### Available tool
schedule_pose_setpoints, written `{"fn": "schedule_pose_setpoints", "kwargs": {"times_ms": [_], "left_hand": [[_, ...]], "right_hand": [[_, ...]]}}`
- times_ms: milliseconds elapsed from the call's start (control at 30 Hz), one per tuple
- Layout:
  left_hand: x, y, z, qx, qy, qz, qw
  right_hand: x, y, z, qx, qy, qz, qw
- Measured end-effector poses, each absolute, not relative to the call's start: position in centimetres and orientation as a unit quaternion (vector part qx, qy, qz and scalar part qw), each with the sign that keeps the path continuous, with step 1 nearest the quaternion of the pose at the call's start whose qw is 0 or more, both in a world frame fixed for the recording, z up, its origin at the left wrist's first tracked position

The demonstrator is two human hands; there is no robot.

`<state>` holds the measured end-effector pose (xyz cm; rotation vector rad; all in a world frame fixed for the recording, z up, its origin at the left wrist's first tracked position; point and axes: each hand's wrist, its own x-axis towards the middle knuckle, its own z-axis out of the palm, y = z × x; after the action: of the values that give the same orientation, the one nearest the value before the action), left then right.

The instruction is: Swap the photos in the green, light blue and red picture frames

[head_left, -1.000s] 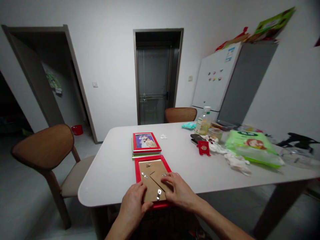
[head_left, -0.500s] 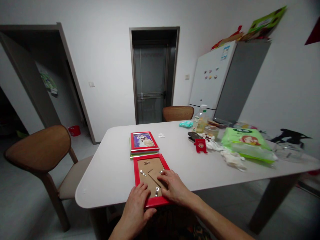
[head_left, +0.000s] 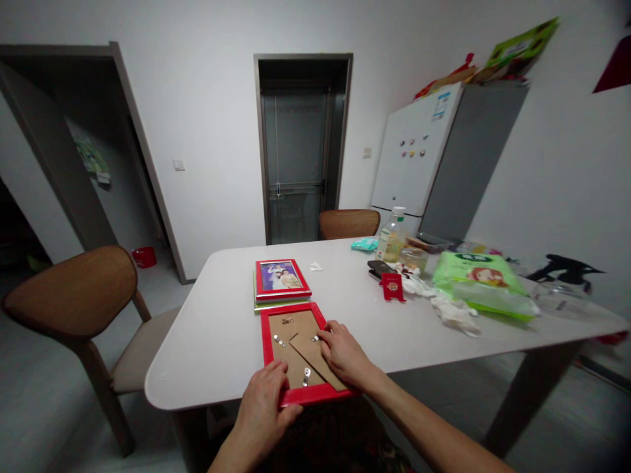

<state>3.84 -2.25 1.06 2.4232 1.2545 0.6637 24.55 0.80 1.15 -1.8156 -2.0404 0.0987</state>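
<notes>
A red picture frame (head_left: 318,395) lies face down at the table's near edge, its brown backing board (head_left: 300,351) upward. Small metal clips sit around the board, and a slanted stand slit runs across it. My left hand (head_left: 263,404) grips the near left corner, fingers on top and thumb at the front edge. With bent fingers, my right hand (head_left: 344,355) rests on the frame's right side, fingertips at the right metal clip (head_left: 316,338). Just beyond lies a stack of frames, the top one a red frame (head_left: 308,293) with a photo (head_left: 280,276) facing up.
On the white table (head_left: 221,315) stand a bottle (head_left: 391,238), a glass jar (head_left: 414,259), a red stand (head_left: 393,288), crumpled tissues (head_left: 456,314) and a green tissue pack (head_left: 480,279). A wooden chair (head_left: 73,295) is at the left, another chair (head_left: 349,224) behind.
My right hand has shifted up along the frame's right side, its fingers now at the right clip. My left hand has drawn back slightly to the frame's corner.
</notes>
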Motion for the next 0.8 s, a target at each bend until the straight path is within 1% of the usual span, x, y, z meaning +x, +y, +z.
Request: {"fn": "schedule_pose_setpoints", "kwargs": {"times_ms": [433,667,800], "left_hand": [[4.1,-2.4,1.1,0.848,0.463,0.217,0.141],[4.1,-2.4,1.1,0.851,0.458,0.213,0.139],[4.0,-2.2,0.8,0.852,0.453,0.222,0.143]], "right_hand": [[25.2,2.1,0.3,-0.633,-0.737,0.038,0.235],[25.5,1.6,0.3,-0.629,-0.744,0.035,0.223],[24.8,0.3,0.8,-0.609,-0.756,0.003,0.240]]}}
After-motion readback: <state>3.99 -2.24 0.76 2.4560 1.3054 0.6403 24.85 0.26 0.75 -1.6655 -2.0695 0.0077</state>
